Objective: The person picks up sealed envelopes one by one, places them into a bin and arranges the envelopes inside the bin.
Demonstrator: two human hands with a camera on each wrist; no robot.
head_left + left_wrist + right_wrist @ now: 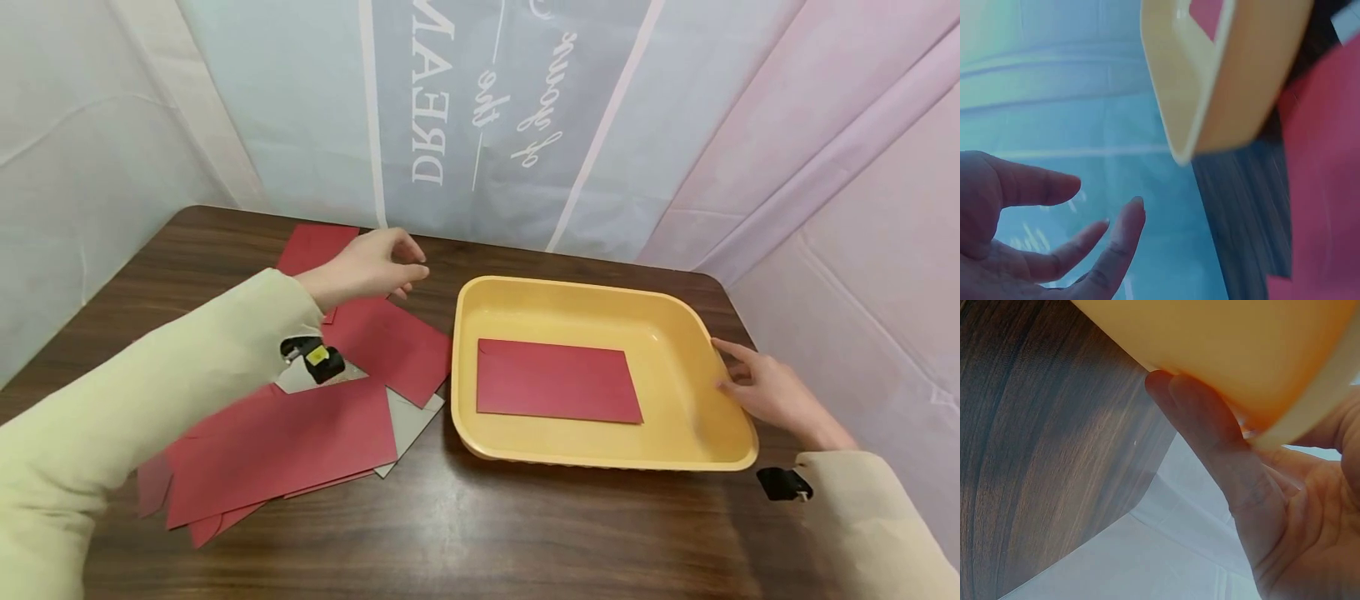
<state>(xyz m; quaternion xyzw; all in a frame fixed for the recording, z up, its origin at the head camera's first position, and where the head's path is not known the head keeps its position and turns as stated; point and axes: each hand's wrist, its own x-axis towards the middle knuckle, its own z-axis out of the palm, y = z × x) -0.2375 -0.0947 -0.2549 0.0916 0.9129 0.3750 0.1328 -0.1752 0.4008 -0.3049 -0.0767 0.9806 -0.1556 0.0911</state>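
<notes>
Dark wood-grain table [465,533], pale cloth hung around it. Clock centred on the tray, 12 toward the backdrop.

Near: cream sleeves, left [150,392] coming in from 8–9 o'clock, right [870,508] from 4. Black wrist device on each arm; the left one [333,367] carries a yellow sticker [318,356], print on it too small to read.

Loose pile of red envelopes [292,442] at 9 o'clock, overlapping at different angles, grayish-white pieces [408,419] poking out between them. One pile edge sits right beside the tray; can't tell if touching.

Yellow tray [678,408] flat on table. Single red envelope [558,381] lies flat inside, toward tray's 9 o'clock wall, long side running roughly 9 to 3.

Right hand [772,396] at tray's 3 o'clock rim, gripping it: the right wrist view shows fingers against the outer wall, rim between them and the thumb.

Left hand [371,262] at 10 o'clock, over the far end of the pile, fingers loosely bent, thumb apart, holding nothing. Another red envelope [317,247] shows just behind its wrist.

Farthest: blue-gray backdrop [495,200], white lettering turned sideways: "DREAM" [430,100], "the", "of your"; more cut off at top edge.
</notes>
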